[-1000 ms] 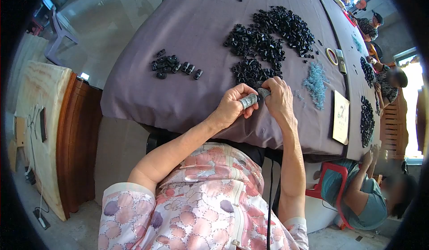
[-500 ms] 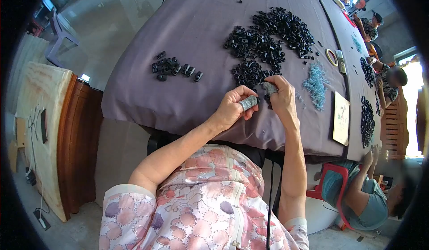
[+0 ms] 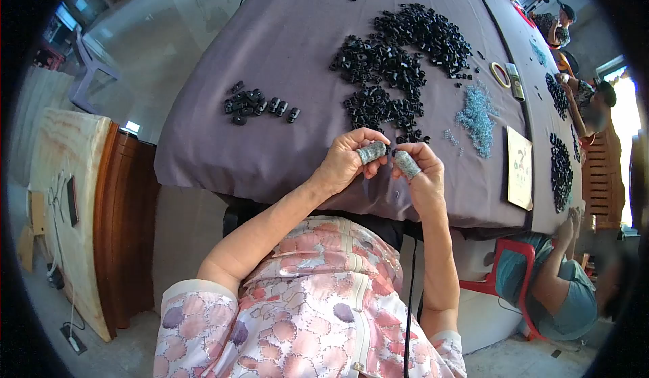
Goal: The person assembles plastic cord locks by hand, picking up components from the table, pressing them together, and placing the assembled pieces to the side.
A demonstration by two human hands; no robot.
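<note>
Head view: your two hands meet near the middle, close to the near edge of the cloth-draped surface (image 3: 284, 53). Your left hand (image 3: 351, 160) pinches a small black piece (image 3: 389, 149) between thumb and fingertips. Your right hand (image 3: 426, 174) sits just beside it at 3 o'clock, finger and thumb drawn in close to that piece; whether they grip a part of their own, you cannot tell. A grey wrap (image 3: 370, 152) covers a digit of your left hand, and a second wrap (image 3: 407, 165) covers one of your right.

Reading the clock from your hands, a big pile of black parts (image 3: 378, 63) spreads at 12 o'clock, its near end just beyond your fingers. At 10 o'clock, well apart from that pile, you have a cluster of larger black units (image 3: 250, 99), with a short row of them on its 3 o'clock side. Pale blue beads (image 3: 477, 122) lie heaped at 2 o'clock. At 3 o'clock you find a printed card (image 3: 519, 168), and past it another black pile (image 3: 560, 175). A person in a teal top (image 3: 568, 293) sits at 4 o'clock. Between 8 and 9 o'clock stands a wooden cabinet (image 3: 125, 229).
</note>
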